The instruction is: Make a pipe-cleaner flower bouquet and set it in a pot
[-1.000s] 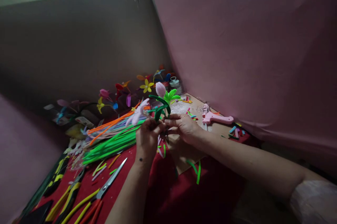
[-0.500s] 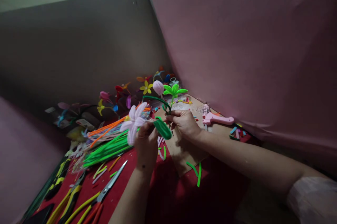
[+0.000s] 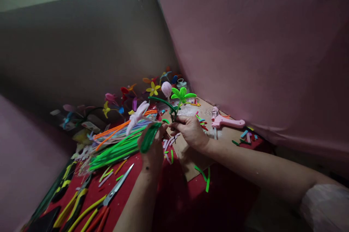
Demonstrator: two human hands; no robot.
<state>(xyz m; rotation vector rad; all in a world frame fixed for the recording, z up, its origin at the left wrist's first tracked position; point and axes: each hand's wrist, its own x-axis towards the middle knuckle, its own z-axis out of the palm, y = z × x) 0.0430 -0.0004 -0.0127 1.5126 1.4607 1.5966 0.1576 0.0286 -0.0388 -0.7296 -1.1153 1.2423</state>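
My right hand (image 3: 191,130) is closed round the gathered stems of several pipe-cleaner flowers. Above it rise a pale pink bud (image 3: 166,89) and a bright green flower (image 3: 183,95), while a dark green leaf strip (image 3: 160,100) arches out to the left. Close beside it, my left hand (image 3: 153,144) pinches the stem of a pale pink pipe-cleaner flower (image 3: 137,115), tilted to the left. A dark green leaf (image 3: 150,137) on that stem hangs across the back of the left hand. The left fingertips are partly hidden.
Left lie green pipe cleaners (image 3: 117,152), scissors (image 3: 117,188) and pliers (image 3: 79,199) on a red cloth (image 3: 131,206). A pink glue gun (image 3: 229,122) rests on a brown board (image 3: 191,163) to the right. Colourful finished flowers (image 3: 110,98) stand at the back.
The pale pink flower in my left hand has turned to show its side. Its leaf has swung left and down over the hand. My right hand still grips the stems.
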